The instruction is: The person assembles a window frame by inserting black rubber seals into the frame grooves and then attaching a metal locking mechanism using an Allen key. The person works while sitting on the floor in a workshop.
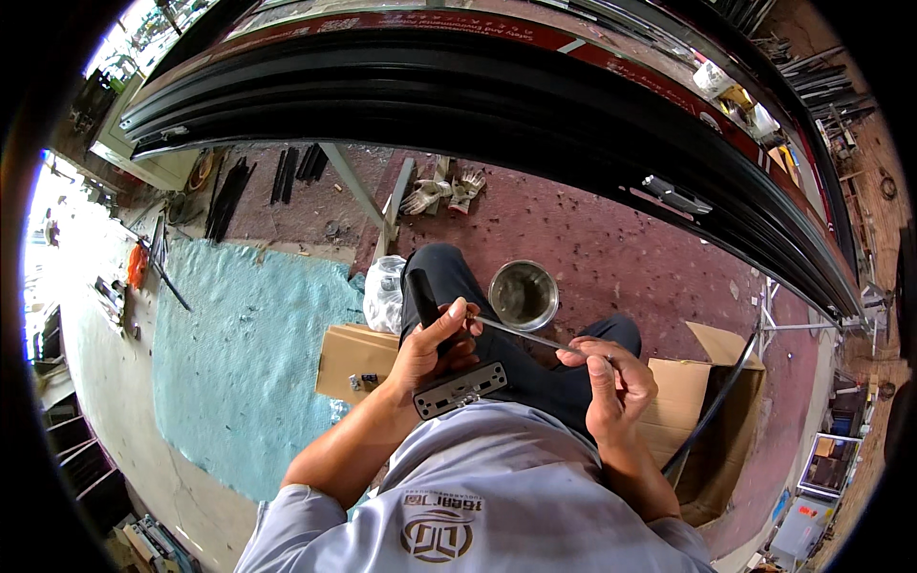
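Observation:
My left hand [435, 346] is closed around a black handle [418, 294], whose grip sticks up past the thumb. Below those fingers shows an oblong mounting plate [460, 390] with holes and small metal parts on its face; whether it is joined to the handle is hidden by the hand. My right hand [616, 387] pinches one end of a thin silver rod [527, 333] between thumb and fingers. The rod's other end meets the fingertips of my left hand. Both hands are held above my lap, close to my shirt.
A round metal pot [522, 294] stands on the red floor beyond my knees. Long black profiles [535, 115] span the front. An open cardboard box [731, 420] is at right, a smaller carton [355, 355] and white plastic bag [384, 296] at left. Work gloves [444, 193] lie farther off.

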Demonstrator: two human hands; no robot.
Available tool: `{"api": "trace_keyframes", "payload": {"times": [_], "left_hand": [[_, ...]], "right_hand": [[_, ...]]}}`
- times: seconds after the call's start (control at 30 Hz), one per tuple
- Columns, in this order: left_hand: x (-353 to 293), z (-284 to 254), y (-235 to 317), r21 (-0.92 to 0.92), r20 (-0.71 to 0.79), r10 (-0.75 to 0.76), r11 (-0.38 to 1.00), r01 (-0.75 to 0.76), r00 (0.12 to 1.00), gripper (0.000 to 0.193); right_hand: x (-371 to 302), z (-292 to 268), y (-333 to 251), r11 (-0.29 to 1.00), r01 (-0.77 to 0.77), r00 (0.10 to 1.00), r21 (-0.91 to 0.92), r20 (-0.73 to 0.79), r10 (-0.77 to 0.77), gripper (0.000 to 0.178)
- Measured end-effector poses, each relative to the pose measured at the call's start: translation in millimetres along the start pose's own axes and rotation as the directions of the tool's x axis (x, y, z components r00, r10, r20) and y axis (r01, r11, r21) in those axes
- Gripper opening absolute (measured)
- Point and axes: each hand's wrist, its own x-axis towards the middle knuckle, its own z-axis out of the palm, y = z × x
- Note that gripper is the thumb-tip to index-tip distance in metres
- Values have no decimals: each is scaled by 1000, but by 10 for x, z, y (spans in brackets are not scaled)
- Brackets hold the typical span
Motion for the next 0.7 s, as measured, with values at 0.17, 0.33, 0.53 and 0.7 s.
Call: {"api": "trace_keyframes", "payload": {"times": [0.17, 0.33, 0.53, 0.7], "left_hand": [[-78, 68, 1, -16, -79, 2, 1000, -3, 997, 40], [-52, -17, -44, -145, 29, 28, 989, -24, 999, 38], [-109, 79, -20, -170, -76, -4, 985, -9, 997, 36], [-81, 126, -80, -151, -61, -24, 988, 15, 998, 34]], "right_hand": [[30, 10, -1, 998, 61, 998, -4, 35, -61, 14], [81, 48, -54, 952, 277, 957, -127, 128, -261, 10], [67, 133, -67, 808, 527, 846, -265, 254, -468, 19], [7, 102, -164, 864, 440, 894, -244, 215, -394, 17]]}}
